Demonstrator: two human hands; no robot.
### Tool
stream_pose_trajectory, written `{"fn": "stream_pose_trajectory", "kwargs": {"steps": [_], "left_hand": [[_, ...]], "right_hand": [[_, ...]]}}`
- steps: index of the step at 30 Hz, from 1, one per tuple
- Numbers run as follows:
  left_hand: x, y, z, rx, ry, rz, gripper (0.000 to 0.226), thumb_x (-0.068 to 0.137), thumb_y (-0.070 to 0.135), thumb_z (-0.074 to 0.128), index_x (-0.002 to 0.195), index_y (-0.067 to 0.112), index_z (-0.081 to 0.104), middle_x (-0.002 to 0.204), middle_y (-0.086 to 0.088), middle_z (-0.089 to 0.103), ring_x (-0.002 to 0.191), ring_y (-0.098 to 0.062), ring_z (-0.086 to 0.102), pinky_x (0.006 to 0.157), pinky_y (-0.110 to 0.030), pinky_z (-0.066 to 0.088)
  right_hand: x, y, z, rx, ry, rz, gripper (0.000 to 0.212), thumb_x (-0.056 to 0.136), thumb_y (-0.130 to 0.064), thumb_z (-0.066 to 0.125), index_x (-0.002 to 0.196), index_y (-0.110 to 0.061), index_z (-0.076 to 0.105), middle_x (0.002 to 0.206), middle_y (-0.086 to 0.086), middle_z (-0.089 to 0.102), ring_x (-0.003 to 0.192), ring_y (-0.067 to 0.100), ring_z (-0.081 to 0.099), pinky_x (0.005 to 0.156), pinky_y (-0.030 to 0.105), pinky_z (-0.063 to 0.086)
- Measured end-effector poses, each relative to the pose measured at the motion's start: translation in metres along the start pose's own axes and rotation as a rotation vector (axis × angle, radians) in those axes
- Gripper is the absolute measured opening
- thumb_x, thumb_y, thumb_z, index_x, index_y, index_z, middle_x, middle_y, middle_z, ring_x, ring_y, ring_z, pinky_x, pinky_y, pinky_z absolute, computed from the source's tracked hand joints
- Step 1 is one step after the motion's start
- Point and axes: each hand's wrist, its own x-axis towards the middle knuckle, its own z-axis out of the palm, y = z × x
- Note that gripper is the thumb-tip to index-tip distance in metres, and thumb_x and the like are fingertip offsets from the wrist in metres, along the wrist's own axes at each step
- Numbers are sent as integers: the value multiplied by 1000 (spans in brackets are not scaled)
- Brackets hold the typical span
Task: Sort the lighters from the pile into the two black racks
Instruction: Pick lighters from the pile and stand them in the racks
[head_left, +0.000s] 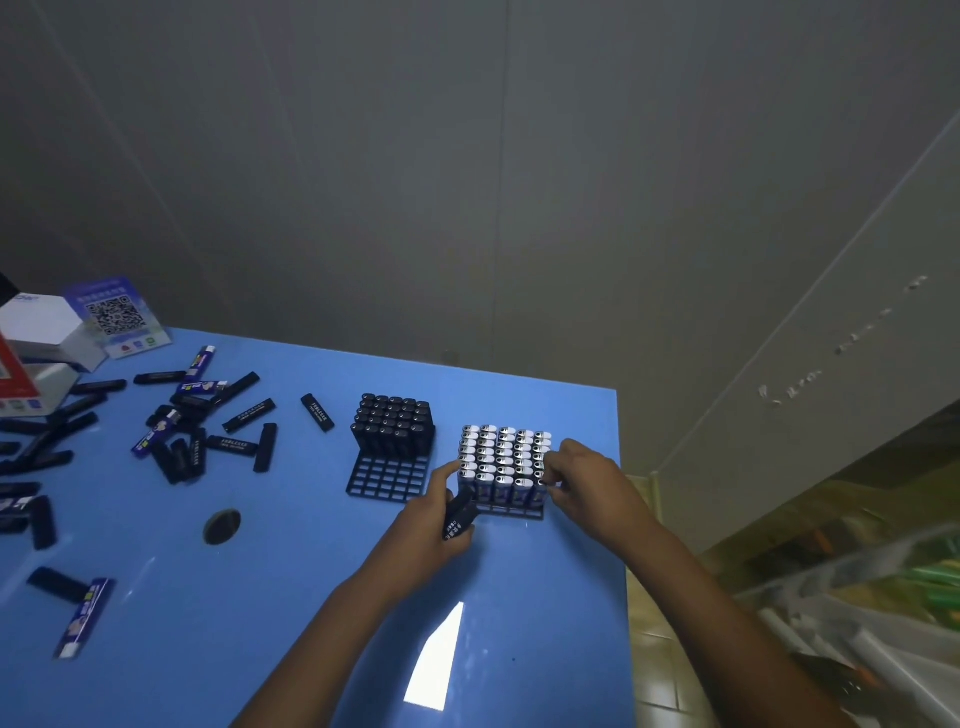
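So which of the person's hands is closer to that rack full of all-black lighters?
The left. The left hand, gripping a black lighter, sits just below and right of the black-lighter rack. The right hand is farther off, beyond the white-topped rack, touching its right side.

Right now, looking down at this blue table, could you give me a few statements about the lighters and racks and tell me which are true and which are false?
1. The left hand holds a dark lighter. True.
2. The rack of black lighters is completely full. False: its near rows are bare grid.
3. The right hand touches the rack of silver-topped lighters. True.
4. The pile of loose lighters lies to the right of both racks. False: it lies to their left.
5. The table is red. False: it is blue.
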Motion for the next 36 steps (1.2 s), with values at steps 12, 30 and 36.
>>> {"fn": "stream_pose_trajectory", "kwargs": {"steps": [12,30,36], "left_hand": [[-12,10,-2,8,20,5,76,92,17,67,151,30,21,79,12,52,68,10,56,64,-9,43],[-55,6,-12,-9,53,34,84,87,20,72,152,31,21,78,11,57,70,3,59,66,-12,45],[-62,-11,-36,26,41,44,86,87,20,72,153,29,18,88,7,62,80,-7,63,74,-20,52]], "right_hand": [[-10,-6,0,-156,32,-67,6,93,-16,61,88,-15,63,94,1,56,82,24,59,65,38,50],[-39,-100,-12,881,-181,120,8,94,-20,69,94,-13,72,89,8,75,75,13,70,68,23,54],[-31,-137,-4,879,-195,138,16,93,-25,70,98,-10,72,91,11,75,76,11,69,66,24,52]]}}
